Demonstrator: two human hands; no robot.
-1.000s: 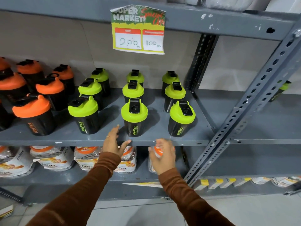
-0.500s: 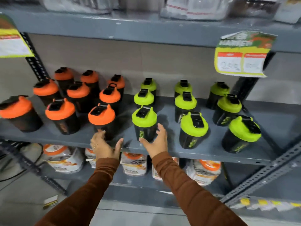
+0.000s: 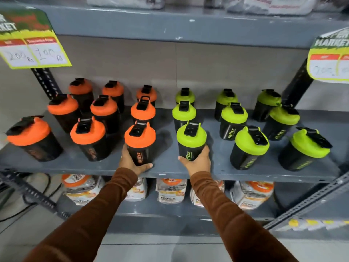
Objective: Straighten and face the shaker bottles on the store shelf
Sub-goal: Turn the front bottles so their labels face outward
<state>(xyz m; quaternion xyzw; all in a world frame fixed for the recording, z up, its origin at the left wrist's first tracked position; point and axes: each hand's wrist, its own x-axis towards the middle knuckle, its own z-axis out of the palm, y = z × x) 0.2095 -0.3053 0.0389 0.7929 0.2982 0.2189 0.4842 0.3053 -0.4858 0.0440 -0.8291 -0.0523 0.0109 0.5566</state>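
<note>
Shelf entry: shaker bottles, middle tier of the grey metal shelf (image 3: pixel 105 168).

Change since half a second ago: both hands were open and short of the stock; now each is closed on a front-row bottle. The left hand (image 3: pixel 132 161) wraps the base of the front orange-lid bottle (image 3: pixel 140 142), thumb on the near side and fingers round the left. The right hand (image 3: pixel 198 161) cups the base of the front green-lid bottle (image 3: pixel 191 141) in the same way. Both bottles stand upright at the front edge with their printed logos toward the aisle. Judged meaning: reaching is over and the adjusting step is in hand — two bottles at once, at the seam between the two colours.

Count, orange lids: nine, in three files of three. The leftmost file is loose — the far-left front bottle (image 3: pixel 31 140) sits well apart from its neighbours, logo hard to read.

Count, green lids: nine, in three files of three. The two right-hand front bottles (image 3: pixel 249 148) appear tilted or turned, caps angled rightward; the wide lens may add to this.

Total: eighteen bottles.

Other items: two price signs (image 3: pixel 32 42) hanging from the shelf above; pouches (image 3: pixel 170 190) on the tier below, partly hidden, not counted.
</note>
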